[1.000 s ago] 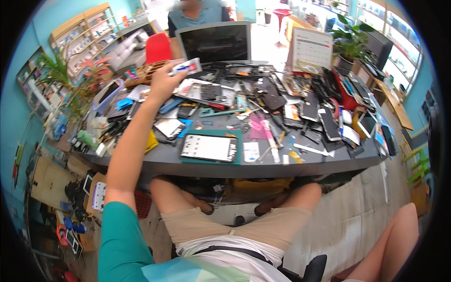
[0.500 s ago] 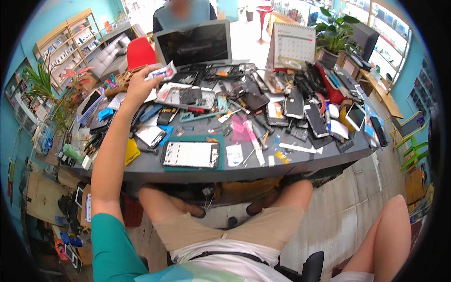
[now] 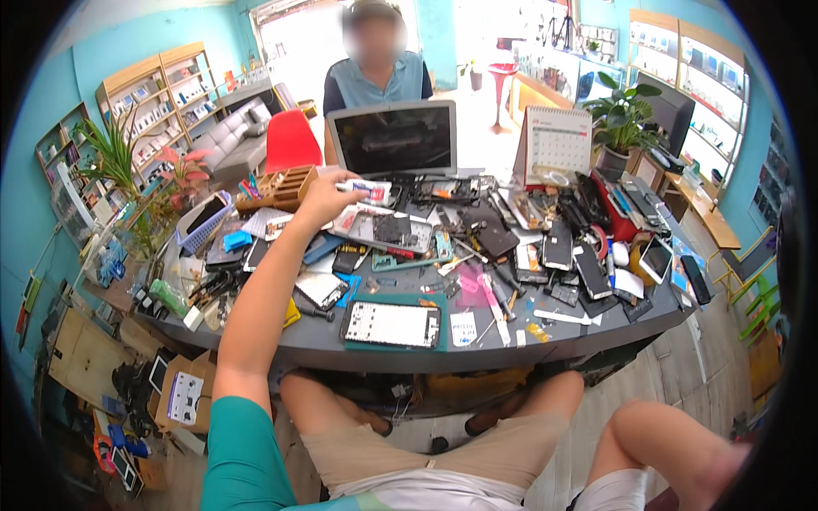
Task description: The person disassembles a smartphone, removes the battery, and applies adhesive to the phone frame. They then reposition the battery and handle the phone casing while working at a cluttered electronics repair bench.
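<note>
My left hand (image 3: 328, 199) reaches far over the cluttered desk, its fingers closed on a small white packet (image 3: 376, 192) with blue and red print. It is just in front of a grey-framed screen (image 3: 396, 140), next to a wooden organiser (image 3: 279, 189). Near the packet lies an opened white device housing (image 3: 400, 228) with dark parts in it. At the near edge of the desk, a large phone-shaped panel (image 3: 390, 324) with a white inner face and black border rests on a green mat (image 3: 442, 317). My right hand is out of view.
Several phones (image 3: 558, 245), loose parts and tools cover the desk. A desk calendar (image 3: 555, 145) and a potted plant (image 3: 615, 128) stand at the back right. Behind the screen is a person (image 3: 379, 81). Another person's bent leg (image 3: 643, 426) shows at the lower right.
My left hand, still holding the packet, is now in front of the screen rather than left of it. The view has tilted up and shifted left, so more of the person behind the screen shows.
</note>
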`<action>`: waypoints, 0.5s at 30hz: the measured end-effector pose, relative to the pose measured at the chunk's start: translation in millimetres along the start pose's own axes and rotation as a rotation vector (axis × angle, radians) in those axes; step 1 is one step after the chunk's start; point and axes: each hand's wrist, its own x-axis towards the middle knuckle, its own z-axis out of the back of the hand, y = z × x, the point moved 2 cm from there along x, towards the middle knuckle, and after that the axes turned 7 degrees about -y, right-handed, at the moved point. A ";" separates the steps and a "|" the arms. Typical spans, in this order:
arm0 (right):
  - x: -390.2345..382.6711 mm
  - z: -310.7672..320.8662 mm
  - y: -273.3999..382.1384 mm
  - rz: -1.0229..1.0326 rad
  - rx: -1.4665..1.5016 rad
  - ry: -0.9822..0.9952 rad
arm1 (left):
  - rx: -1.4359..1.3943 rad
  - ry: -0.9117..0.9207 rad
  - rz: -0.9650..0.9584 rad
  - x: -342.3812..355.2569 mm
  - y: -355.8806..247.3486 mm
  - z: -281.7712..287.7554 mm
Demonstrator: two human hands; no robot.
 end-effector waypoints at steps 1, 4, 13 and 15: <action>-9.2 -4.3 4.8 0.002 0.036 -0.009 | 0.010 0.011 -0.022 0.5 -6.6 -5.1; -38.0 -36.2 -16.9 -0.094 0.116 -0.017 | -0.060 0.009 0.087 4.6 0.6 1.3; -147.6 -102.3 -116.1 -0.505 -0.393 0.262 | 0.206 -0.147 0.032 38.5 40.9 2.1; -166.3 -99.2 -121.0 -0.505 -0.465 0.285 | 0.316 -0.159 0.046 40.3 42.0 -2.0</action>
